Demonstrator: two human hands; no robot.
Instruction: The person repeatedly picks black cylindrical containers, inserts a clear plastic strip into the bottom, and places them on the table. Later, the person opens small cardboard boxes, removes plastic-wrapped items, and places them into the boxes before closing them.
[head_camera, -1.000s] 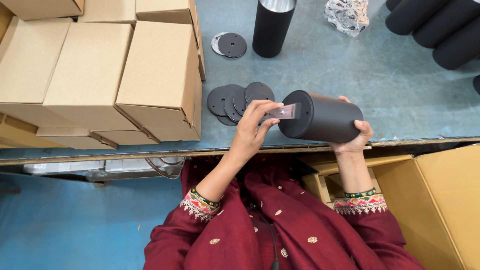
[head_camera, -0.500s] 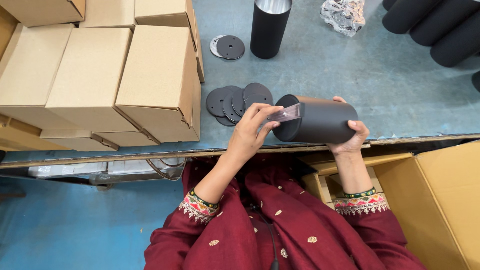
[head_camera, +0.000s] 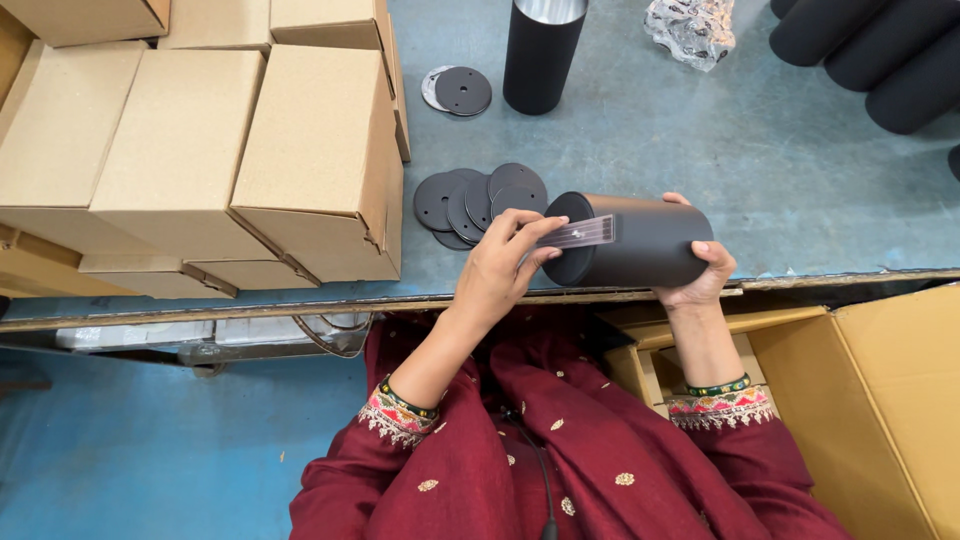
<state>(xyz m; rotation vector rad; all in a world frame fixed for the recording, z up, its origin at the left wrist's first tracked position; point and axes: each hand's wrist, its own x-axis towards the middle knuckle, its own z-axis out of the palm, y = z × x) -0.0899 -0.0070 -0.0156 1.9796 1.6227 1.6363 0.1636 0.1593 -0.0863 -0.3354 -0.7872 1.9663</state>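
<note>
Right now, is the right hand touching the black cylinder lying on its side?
Touching. The head view shows the right hand wrapped around the far end of the black cylinder, its fingers curling over the surface.

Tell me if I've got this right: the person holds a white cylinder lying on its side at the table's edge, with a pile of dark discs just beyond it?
Not quite: the cylinder is black, not white. The head view shows it on its side at the table's edge, right hand supporting it, left hand at its end, dark discs beyond.

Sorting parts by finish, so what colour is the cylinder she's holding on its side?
Matte black cylinder, seen best in the head view.
</note>
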